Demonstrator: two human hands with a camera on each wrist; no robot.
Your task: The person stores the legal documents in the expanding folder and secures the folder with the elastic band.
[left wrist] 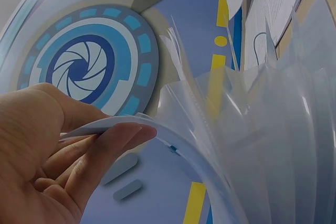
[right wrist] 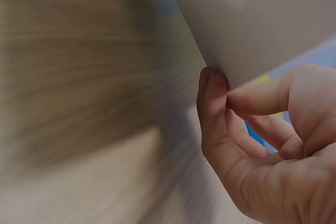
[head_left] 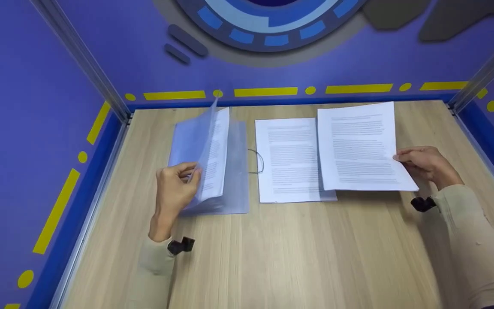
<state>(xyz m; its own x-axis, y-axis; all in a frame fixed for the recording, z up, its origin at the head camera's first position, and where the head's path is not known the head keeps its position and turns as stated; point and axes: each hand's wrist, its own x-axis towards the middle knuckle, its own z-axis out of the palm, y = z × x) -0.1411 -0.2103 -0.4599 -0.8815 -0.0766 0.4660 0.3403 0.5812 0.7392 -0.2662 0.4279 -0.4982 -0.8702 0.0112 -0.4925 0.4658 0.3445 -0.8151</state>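
A translucent expanding file folder [head_left: 236, 180] stands partly fanned at the left of the table, with printed sheets [head_left: 219, 159] inside it. My left hand [head_left: 174, 186] pinches the raised front flap of the folder between thumb and fingers. In the left wrist view, several clear pockets [left wrist: 278, 140] fan out beyond that flap. On the other side, my right hand [head_left: 429, 163] pinches the right edge of a printed sheet [head_left: 356, 146], lifted and tilted. Whether it is a single sheet cannot be told. It partly covers a flat stack of printed paper [head_left: 287, 161].
A thin elastic cord [head_left: 262, 159] loops from the folder's right edge onto the paper stack. The wooden table [head_left: 298, 257] meets blue panels [head_left: 114, 64] at the back and both sides.
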